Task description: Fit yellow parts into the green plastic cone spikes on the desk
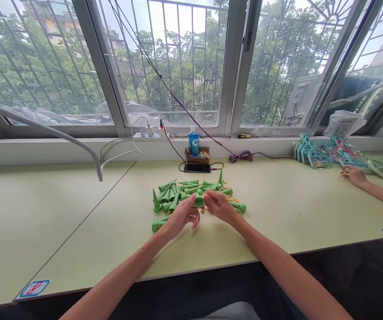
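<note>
My left hand [183, 215] is closed around a green plastic spike [199, 202], its round hollow end turned up toward me. Close against the right side of that piece, my right hand [220, 206] has its fingers pinched together; whatever they hold is too small or hidden to make out. Just beyond both hands lies a heap of similar green plastic spikes [173, 192], several on their sides and a few standing point up. Small yellow pieces [234, 200] are scattered among them, mostly at the right of the heap.
Behind the heap are a phone [197, 168] on a cable, a small cardboard box [204, 155] and a bottle of blue liquid [194, 143]. Coiled wires [244, 156] lie by the sill. At right, another person's hand [354, 176] rests near bagged teal items [314, 155]. A white bent tube [87, 151] hangs at left.
</note>
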Demonstrator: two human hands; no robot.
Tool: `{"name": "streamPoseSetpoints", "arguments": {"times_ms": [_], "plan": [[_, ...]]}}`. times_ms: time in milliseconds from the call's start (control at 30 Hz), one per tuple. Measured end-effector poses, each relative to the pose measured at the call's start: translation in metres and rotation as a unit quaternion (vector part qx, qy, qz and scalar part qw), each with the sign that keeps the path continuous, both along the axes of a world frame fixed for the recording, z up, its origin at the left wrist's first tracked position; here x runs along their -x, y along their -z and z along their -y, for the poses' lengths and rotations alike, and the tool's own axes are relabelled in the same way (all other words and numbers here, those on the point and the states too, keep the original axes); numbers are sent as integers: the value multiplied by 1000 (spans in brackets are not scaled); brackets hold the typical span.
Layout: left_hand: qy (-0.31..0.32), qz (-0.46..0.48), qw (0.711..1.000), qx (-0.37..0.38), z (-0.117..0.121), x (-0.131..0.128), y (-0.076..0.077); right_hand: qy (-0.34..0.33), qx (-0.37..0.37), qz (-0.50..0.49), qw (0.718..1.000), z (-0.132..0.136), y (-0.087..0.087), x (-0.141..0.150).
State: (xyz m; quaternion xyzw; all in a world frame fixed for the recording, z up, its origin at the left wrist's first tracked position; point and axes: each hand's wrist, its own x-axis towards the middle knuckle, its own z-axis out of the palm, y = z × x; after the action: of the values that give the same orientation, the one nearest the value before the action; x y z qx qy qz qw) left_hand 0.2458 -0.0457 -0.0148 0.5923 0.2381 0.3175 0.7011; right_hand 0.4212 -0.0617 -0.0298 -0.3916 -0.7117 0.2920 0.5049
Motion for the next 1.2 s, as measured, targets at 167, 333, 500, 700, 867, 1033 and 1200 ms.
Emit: {"name": "streamPoseSetpoints", "arguments": {"times_ms": [167, 333, 500, 700, 867, 1033, 1200], "plan": [[-59, -52, 987, -143, 2, 0, 3, 48, 3, 22, 999, 0, -1, -1], [-90, -102, 969, -209, 7, -1, 1, 69, -3, 46, 997, 0, -3, 0], [-131, -101, 950, -267, 6, -2, 4, 71, -6, 43, 997, -1, -3, 1], [-167, -99, 933, -304, 4, -3, 9, 67, -5, 31, 997, -2, -2, 3], [-200, -88, 938, -271, 4, -4, 6, 111, -16, 16, 994, -3, -2, 2], [-182, -77, 960, -199, 1, -3, 5, 122, -22, 4, 992, -3, -2, 0], [-100, -95, 985, -109, 1, -1, 5, 72, -39, 51, 995, 0, -3, 0]]}}
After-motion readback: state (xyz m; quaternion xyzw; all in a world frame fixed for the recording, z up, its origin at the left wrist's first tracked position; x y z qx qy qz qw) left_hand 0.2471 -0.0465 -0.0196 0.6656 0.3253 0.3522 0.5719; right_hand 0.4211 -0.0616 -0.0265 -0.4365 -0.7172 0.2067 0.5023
